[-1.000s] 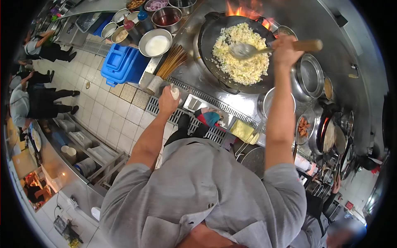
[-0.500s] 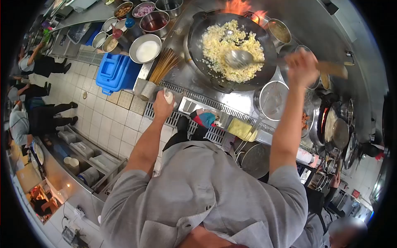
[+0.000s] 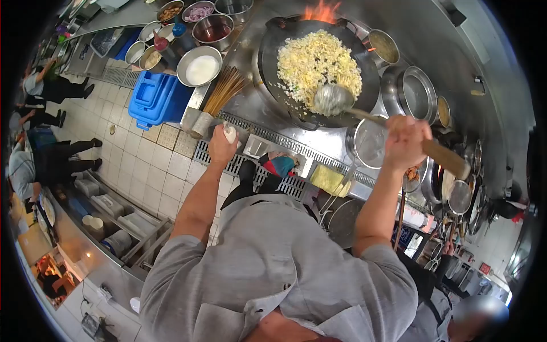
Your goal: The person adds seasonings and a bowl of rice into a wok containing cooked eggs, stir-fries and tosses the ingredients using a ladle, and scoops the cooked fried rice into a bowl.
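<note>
Rice [image 3: 316,57] lies spread in the wok [image 3: 369,85]; left of the wok, the left hand [image 3: 221,149] grips a white cloth [image 3: 229,133]; right of it, the right hand [image 3: 405,142] grips the ladle [image 3: 333,100] by its handle [image 3: 448,159], the safest hold for light, soft, loose grains.

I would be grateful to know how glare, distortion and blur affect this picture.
Head view: fisheye distortion bows the long steel counter at left, and the corners are black; head view: bright glare whitens the shiny steel worktop beside the round black wok; head view: a co-worker's head at lower right is blurred out, while the chopped yellow-and-white food is readable.
</note>
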`<action>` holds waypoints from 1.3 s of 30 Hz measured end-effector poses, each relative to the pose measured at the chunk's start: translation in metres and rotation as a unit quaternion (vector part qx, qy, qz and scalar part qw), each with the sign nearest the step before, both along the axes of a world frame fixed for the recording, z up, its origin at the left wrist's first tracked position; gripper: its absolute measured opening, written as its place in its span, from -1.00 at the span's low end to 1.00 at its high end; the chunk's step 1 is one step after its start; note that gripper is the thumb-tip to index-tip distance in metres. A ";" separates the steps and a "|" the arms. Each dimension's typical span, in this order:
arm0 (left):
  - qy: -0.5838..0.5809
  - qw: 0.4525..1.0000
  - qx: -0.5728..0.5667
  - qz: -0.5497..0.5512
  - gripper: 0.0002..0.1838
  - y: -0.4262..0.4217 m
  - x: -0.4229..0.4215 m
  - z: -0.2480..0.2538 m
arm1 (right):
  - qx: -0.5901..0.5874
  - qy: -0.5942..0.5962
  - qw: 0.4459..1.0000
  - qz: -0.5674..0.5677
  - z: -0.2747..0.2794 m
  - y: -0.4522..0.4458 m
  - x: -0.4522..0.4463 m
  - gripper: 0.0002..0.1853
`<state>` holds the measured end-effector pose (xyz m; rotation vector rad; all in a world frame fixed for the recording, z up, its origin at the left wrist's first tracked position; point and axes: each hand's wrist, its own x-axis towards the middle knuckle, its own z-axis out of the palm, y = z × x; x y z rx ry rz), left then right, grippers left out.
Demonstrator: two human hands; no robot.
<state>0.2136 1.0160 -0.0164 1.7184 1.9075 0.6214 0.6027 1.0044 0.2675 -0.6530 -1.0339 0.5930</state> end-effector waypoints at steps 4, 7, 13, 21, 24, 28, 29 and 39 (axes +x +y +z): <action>-0.013 1.000 0.015 -0.003 -0.43 0.007 -0.003 -0.001 | -0.088 0.028 0.972 -0.216 -0.055 0.070 -0.027 -0.61; -0.119 0.991 -0.035 0.052 -0.48 -0.004 0.004 0.008 | -0.053 0.051 0.978 -0.197 -0.063 0.138 -0.027 -0.62; -0.545 0.796 -0.209 0.159 -0.42 0.007 0.079 0.042 | -0.055 -0.297 0.919 -0.252 -0.069 0.079 -0.061 -0.69; -0.525 0.712 -0.465 0.035 -0.26 0.048 0.169 0.091 | -0.060 0.031 0.956 -0.285 -0.006 0.096 0.095 -0.71; -0.560 0.706 -0.428 0.069 -0.52 0.054 0.192 0.066 | -0.047 0.086 0.944 -0.316 -0.063 0.090 0.083 -0.73; -0.651 0.655 -0.378 0.068 -0.78 0.050 0.206 0.023 | -0.100 0.329 0.910 -0.233 -0.066 0.044 0.039 -0.72; -0.676 0.632 -0.378 0.019 -0.77 0.043 0.196 0.007 | -0.106 0.349 0.911 -0.192 -0.058 0.021 0.035 -0.71; -0.684 0.612 -0.394 -0.040 -0.82 0.025 0.158 0.008 | -0.115 0.180 0.926 -0.311 -0.015 0.027 -0.008 -0.64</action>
